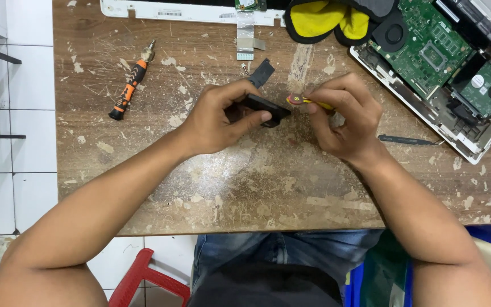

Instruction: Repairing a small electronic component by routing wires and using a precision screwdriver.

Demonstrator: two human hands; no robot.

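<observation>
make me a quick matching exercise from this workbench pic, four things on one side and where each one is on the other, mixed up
Things:
1. orange and black screwdriver
2. small black part
3. opened laptop
4. yellow and black cloth

Places:
A. at the table's right edge, circuit board showing
B. held in the left hand
C. lying alone on the left of the table
D. at the top edge, beside the laptop

Pairs: 1-C, 2-B, 3-A, 4-D
</observation>
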